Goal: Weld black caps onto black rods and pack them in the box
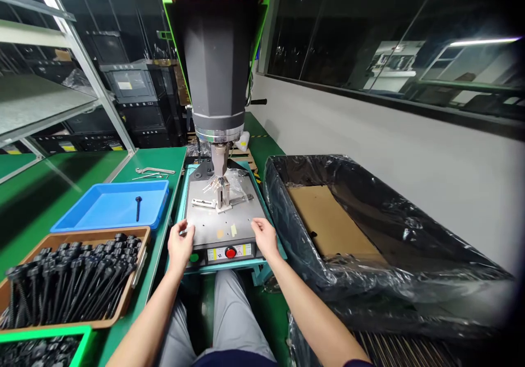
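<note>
While both hands sit at the front of the grey base plate (223, 223) in the lower middle of the frame, my left hand (180, 244) curls over its left front corner, fingertips bunched; whether they pinch something small, I cannot tell. My right hand (266, 237) lies loosely open on the right front corner, grasping nothing. Between them on the front face are a green button (193, 257) and a red button (230, 252). The plate's near half is bare; further up, a metal fixture (221, 193) stands under the dark press head (217, 71), closing off the middle. Left of the plate on the green tabletop (123, 162) lies a blue tray (94, 214) with one black pin (138, 207), and below it a brown tray (137, 266) heaped with pins. A plastic-lined box (369, 192) crowds the right edge.
</note>
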Tool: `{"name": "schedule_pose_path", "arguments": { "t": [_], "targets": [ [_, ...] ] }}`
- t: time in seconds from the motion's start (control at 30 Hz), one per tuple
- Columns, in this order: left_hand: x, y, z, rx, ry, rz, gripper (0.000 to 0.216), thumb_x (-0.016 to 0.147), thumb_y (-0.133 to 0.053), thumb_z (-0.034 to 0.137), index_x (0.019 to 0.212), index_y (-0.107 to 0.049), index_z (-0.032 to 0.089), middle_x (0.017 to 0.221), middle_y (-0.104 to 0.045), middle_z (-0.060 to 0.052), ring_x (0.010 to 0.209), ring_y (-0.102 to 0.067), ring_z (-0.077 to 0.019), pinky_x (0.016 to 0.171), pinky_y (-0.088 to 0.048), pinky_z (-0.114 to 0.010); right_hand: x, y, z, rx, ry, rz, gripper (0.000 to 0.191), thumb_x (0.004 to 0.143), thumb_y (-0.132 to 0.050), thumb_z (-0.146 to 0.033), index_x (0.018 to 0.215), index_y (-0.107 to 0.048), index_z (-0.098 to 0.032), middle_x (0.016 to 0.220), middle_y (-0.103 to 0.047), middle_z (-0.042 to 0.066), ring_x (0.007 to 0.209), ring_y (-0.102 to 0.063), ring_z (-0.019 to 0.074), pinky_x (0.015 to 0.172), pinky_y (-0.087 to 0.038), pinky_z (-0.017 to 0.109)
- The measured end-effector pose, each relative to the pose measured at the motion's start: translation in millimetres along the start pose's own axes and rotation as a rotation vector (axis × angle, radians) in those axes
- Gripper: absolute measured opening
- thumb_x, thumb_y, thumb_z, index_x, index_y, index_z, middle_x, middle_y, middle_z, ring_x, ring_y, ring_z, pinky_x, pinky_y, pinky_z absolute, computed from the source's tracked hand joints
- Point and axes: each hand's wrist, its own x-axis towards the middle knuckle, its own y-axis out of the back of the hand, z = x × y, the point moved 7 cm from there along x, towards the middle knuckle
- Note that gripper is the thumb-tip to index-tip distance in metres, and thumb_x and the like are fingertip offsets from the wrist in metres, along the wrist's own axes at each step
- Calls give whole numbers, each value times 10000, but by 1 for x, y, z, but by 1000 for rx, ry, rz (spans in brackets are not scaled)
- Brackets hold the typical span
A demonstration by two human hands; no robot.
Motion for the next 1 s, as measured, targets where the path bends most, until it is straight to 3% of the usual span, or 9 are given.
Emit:
{"name": "schedule_pose_path", "arguments": {
  "t": [0.1, 0.23, 0.37, 0.5, 0.7, 1.0],
  "targets": [
    [-30, 20, -32, 283, -152, 24, 498, 755, -659, 456, 1165, -614, 177, 1239, -598, -147, 1214, -536, -324, 1069, -390, -517, -22, 37, 15, -420, 266, 177, 422, 803, -578, -479, 1063, -644, -152, 1143, -607, 173, 1063, -574, 303, 972, -432, 485],
    [-49, 18, -72, 350, -168, -116, 642, 758, -648, 505, 1299, -537, 177, 1296, -562, -164, 1250, -514, -343, 1054, -411, -519, -44, 43, 41, -666, 415, 160, 565, 887, -493, -445, 1365, -471, -144, 1403, -443, 210, 1318, -398, 340, 1080, -319, 555],
    [-47, 14, -91, 325, -145, -152, 647, 793, -612, 510, 1355, -501, 208, 1320, -544, -152, 1241, -527, -333, 993, -467, -499, -46, 55, 76, -691, 278, 209, 744, 875, -502, -553, 1454, -356, -109, 1416, -431, 253, 1327, -396, 387, 1058, -341, 567],
    [-44, 13, -96, 319, -151, -145, 682, 783, -628, 516, 1373, -490, 203, 1323, -537, -149, 1223, -535, -332, 981, -478, -493, -37, 66, 101, -600, 180, 113, 750, 850, -503, -605, 1427, -420, -132, 1361, -517, 217, 1281, -482, 359, 1045, -400, 491],
    [-42, 13, -98, 331, -126, -125, 678, 777, -628, 535, 1352, -515, 194, 1299, -545, -146, 1183, -557, -332, 973, -485, -493, -31, 74, 101, -555, 149, 114, 697, 819, -533, -574, 1362, -497, -138, 1325, -557, 198, 1267, -504, 349, 1039, -419, 483],
    [-48, 13, -96, 280, -140, -121, 688, 776, -628, 524, 1384, -494, 231, 1323, -536, -127, 1219, -544, -318, 1036, -450, -486, -39, 67, 99, -511, 174, 112, 765, 837, -518, -606, 1430, -424, -133, 1444, -457, 213, 1365, -416, 342, 1118, -341, 493]
  ]
}}
